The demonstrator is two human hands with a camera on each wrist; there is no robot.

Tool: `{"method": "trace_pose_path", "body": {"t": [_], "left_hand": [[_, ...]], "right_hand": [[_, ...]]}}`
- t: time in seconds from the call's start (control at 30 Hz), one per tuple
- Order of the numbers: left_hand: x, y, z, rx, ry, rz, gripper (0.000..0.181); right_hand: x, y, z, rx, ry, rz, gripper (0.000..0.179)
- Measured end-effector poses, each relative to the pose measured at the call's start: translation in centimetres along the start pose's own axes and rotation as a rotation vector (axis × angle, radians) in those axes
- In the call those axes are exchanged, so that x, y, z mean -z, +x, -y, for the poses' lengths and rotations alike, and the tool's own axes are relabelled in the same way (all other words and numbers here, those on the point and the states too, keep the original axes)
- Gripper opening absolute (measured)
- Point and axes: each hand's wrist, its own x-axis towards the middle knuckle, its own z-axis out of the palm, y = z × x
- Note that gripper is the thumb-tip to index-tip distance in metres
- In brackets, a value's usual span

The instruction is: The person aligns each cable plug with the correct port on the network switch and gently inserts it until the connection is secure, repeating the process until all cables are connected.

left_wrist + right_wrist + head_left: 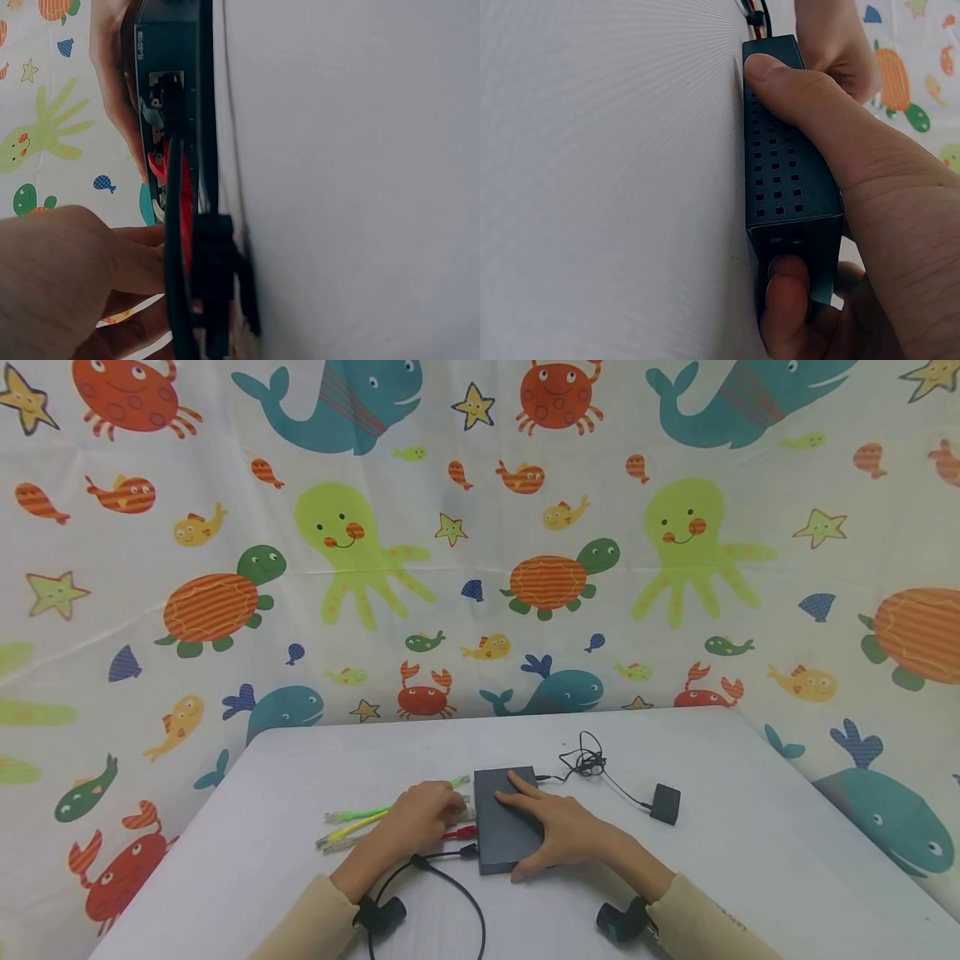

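Note:
A dark network switch (501, 827) lies on the table, its port side facing left. My right hand (562, 827) grips it from the right. In the right wrist view the thumb presses the vented end of the switch (776, 165) and other fingers curl at its long side. At the ports, my left hand (423, 814) has curled fingers around a pale network cable, mostly hidden by the hand. A red cable (185, 202) and a black cable (174, 172) sit in ports nearer me. Yellow (352, 828) and green (348, 816) cables pass under the left hand.
A black power cord (588, 764) runs from the far right of the switch, bunched, to a power adapter (665, 803). The black cable loops toward the table's near edge. A patterned cloth (480, 610) hangs behind the white table (750, 860).

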Motion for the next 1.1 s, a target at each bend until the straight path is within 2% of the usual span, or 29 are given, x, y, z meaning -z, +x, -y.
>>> {"method": "trace_pose_path", "body": {"t": [0.5, 0.83, 1.1], "left_hand": [[-0.09, 0.0, 0.05, -0.005, -0.004, -0.002, 0.02], [-0.02, 0.17, 0.25, 0.007, -0.049, 0.017, 0.019], [0.15, 0.04, 0.32, -0.032, -0.034, 0.004, 0.018]], "right_hand": [[-0.04, 0.01, 0.02, 0.0, -0.003, -0.005, 0.106], [-0.13, 0.03, -0.15, 0.0, 0.0, -0.004, 0.107], [-0.18, 0.07, -0.24, 0.005, 0.0, -0.003, 0.107]]}}
